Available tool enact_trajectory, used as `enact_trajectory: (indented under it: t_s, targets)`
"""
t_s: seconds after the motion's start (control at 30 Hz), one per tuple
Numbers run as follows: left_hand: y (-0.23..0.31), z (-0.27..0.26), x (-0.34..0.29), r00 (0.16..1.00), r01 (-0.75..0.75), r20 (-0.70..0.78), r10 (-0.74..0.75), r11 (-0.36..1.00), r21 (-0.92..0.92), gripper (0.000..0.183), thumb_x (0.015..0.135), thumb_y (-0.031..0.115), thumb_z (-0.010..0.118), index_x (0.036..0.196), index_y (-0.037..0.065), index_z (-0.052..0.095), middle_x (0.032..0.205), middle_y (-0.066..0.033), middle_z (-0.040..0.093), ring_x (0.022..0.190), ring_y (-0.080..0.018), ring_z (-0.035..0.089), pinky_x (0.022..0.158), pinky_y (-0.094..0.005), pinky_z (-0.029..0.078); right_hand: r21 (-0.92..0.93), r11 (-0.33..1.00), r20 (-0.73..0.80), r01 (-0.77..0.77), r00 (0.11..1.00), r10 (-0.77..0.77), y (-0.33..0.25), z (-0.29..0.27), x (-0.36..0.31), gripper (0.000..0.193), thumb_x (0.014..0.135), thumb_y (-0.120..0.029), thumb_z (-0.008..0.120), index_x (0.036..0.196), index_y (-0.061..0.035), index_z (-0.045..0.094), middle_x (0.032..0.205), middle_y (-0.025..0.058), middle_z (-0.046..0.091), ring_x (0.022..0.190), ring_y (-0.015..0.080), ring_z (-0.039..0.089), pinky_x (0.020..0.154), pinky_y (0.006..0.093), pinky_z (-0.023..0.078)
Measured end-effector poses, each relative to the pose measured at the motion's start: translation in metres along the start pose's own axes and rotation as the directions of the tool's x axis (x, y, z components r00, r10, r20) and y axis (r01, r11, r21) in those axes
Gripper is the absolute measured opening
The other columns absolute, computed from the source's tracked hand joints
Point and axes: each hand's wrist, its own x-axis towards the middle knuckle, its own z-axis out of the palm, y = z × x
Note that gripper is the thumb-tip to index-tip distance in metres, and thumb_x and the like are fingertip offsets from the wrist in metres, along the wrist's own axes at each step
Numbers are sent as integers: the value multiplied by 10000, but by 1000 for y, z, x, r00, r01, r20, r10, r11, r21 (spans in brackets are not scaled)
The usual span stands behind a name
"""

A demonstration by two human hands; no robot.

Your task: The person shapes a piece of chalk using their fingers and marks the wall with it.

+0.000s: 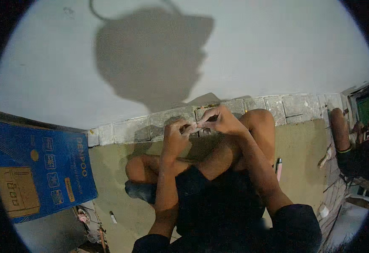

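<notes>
While the left hand (177, 134) and right hand (220, 121) meet fingertip to fingertip above the knees, both pinch a tiny item (194, 126), too small to identify. A pink pen (278, 168) lies on the floor at four o'clock; finer finger control seems needed.

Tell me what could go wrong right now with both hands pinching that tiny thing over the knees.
1. The left hand and right hand meet fingertip to fingertip on something too small to make out; a slip could likely drop it onto the tan floor, where it may be hard to find.
2. Light is dim and a head shadow darkens the wall, so fine work may be misjudged.
3. The pink-tipped tool beside the leg could get knocked.
</notes>
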Motion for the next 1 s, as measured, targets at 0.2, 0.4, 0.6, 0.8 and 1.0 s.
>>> enact_trajectory:
  t_s: [0.2, 0.4, 0.6, 0.8, 1.0]
  targets:
    - [-4, 2, 0, 995, -85, -59, 84, 996, -21, 162, 791, 129, 678, 910, 19, 682, 838, -138, 663, 773, -230, 633, 715, -328, 483, 205, 959, 42, -198, 980, 193, -6, 2, -1, 60, 784, -24, 695, 832, 14, 698, 715, 70, 659, 627, 106, 596, 582, 253, 479]
    - [-12, 3, 1, 993, -93, -77, 86, 991, -93, 229, 773, 175, 704, 875, -25, 659, 782, -161, 638, 680, -236, 594, 648, -345, 463, 192, 949, -25, -249, 966, 259, -13, 7, -1, 88, 782, -50, 713, 817, 28, 691, 701, 62, 656, 615, 107, 598, 573, 253, 484]
    - [-22, 7, 7, 996, -78, -51, 70, 980, -184, 163, 778, 109, 710, 884, -6, 664, 828, -98, 666, 750, -155, 616, 682, -285, 483, 168, 966, -73, -195, 975, 210, -12, 9, 0, 89, 774, -57, 723, 806, 21, 692, 706, 67, 658, 613, 102, 596, 556, 250, 481]
    - [-14, 6, 4, 993, -109, -50, 105, 989, -102, 160, 782, 103, 712, 881, -12, 659, 818, -102, 665, 753, -137, 604, 685, -276, 474, 266, 929, -46, -259, 959, 280, -3, 7, 0, 84, 794, -45, 700, 834, 28, 687, 755, 85, 667, 651, 112, 606, 558, 261, 512]
    - [-15, 8, 5, 982, -157, -135, 130, 964, -216, 173, 768, 120, 714, 870, -6, 653, 783, -101, 651, 689, -160, 603, 648, -290, 472, 195, 966, -122, -167, 974, 193, 4, 13, 3, 92, 799, -14, 683, 866, 48, 668, 791, 91, 663, 680, 131, 621, 575, 273, 547]
